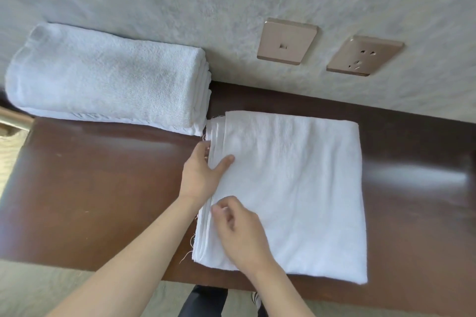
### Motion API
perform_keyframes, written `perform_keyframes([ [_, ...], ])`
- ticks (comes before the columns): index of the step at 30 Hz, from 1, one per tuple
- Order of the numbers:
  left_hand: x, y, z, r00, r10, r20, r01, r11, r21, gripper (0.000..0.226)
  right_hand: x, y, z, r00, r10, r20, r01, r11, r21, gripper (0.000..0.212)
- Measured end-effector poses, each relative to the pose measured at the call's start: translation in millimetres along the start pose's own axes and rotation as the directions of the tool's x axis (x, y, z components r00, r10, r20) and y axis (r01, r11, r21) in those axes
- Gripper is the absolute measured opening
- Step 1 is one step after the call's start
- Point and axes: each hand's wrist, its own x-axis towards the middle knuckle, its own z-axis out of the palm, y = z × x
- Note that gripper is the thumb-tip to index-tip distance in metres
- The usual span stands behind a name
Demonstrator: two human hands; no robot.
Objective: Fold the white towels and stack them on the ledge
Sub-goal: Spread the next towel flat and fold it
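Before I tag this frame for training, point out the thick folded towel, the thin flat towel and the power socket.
thick folded towel (108,77), head view, middle of its top face.
thin flat towel (296,188), head view, centre of its top layer.
power socket (364,55), head view, middle of its faceplate.

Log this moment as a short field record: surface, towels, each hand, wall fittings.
surface: dark brown wooden ledge against a textured wall
folded stack: thick white towels at the far left, touching the wall
towel in work: thin white towel, folded flat, layered edges at its left side
left hand: grips the layered edge, thumb on top
right hand: fingers curled at the same edge, nearer the person
wall fittings: switch plate, socket
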Motion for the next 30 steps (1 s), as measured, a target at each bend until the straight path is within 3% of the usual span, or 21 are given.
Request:
perform_keyframes([
  [3,-37,-18,-5,1.000,-0.021,0.018,0.020,1.000,0.010,0.046,-3,21,-36,0.975,-0.016,-0.222,0.012,1.000,-0.021,0.008],
  [6,-69,-33,-12,0.996,-0.075,0.053,0.072,0.996,0.059,0.048,0,43,-71,0.905,-0.148,-0.400,0.045,0.966,-0.256,0.012],
  [9,-97,-45,-17,0.991,-0.121,0.049,0.115,0.987,0.116,0.048,14,59,-96,0.879,-0.396,-0.266,0.175,0.788,-0.591,0.025],
  [13,-125,-59,-15,0.984,-0.172,0.034,0.164,0.973,0.164,0.049,36,74,-115,0.843,-0.534,-0.069,0.328,0.611,-0.720,0.041],
  [17,-140,-65,-11,0.970,-0.238,0.045,0.223,0.950,0.218,0.036,52,79,-133,0.882,-0.468,0.054,0.358,0.592,-0.722,0.053],
  [20,-151,-66,-7,0.968,-0.248,-0.029,0.249,0.949,0.192,0.036,62,80,-146,0.913,-0.389,0.123,0.333,0.537,-0.775,0.066],
  [23,-162,-66,-1,0.969,-0.217,-0.121,0.238,0.949,0.205,0.026,73,81,-154,0.958,-0.261,0.120,0.250,0.552,-0.796,0.083],
  [30,-172,-60,16,0.932,-0.259,-0.255,0.282,0.958,0.058,0.011,77,91,-150,0.969,-0.194,0.152,0.233,0.526,-0.818,0.084],
])
